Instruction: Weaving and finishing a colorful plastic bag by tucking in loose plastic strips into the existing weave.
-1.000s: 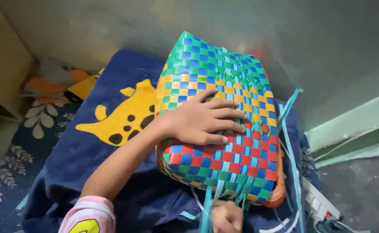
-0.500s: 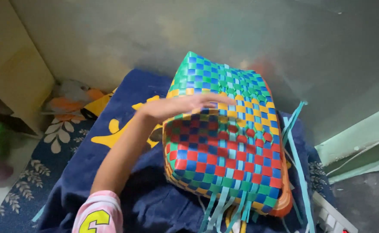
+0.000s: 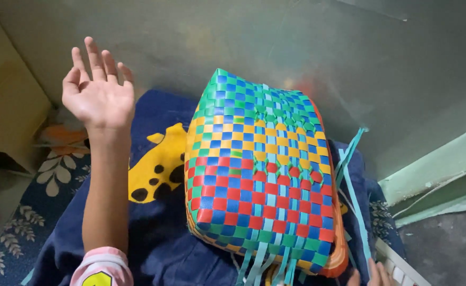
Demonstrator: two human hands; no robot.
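A woven plastic basket [image 3: 262,175] in green, yellow, blue and red checks lies upside down on a dark blue blanket [image 3: 159,238], with loose light-blue strips [image 3: 265,262] hanging from its near edge. My left hand [image 3: 99,92] is raised in the air to the left of the basket, palm showing, fingers spread, holding nothing. Only a few fingertips of my right hand [image 3: 371,273] show at the bottom edge, next to a long light-blue strip [image 3: 352,180] that runs along the basket's right side. Whether they grip that strip is hidden.
The blanket carries a yellow spotted animal print [image 3: 156,169]. A grey wall [image 3: 296,47] rises close behind the basket. A floral mat [image 3: 37,196] lies at the left, a pale green ledge [image 3: 440,169] at the right, and a white ribbed object [image 3: 402,267] sits at the bottom right.
My left hand has lifted off the top of the basket and swung up and to the left, opening in the air. The basket has stayed in place.
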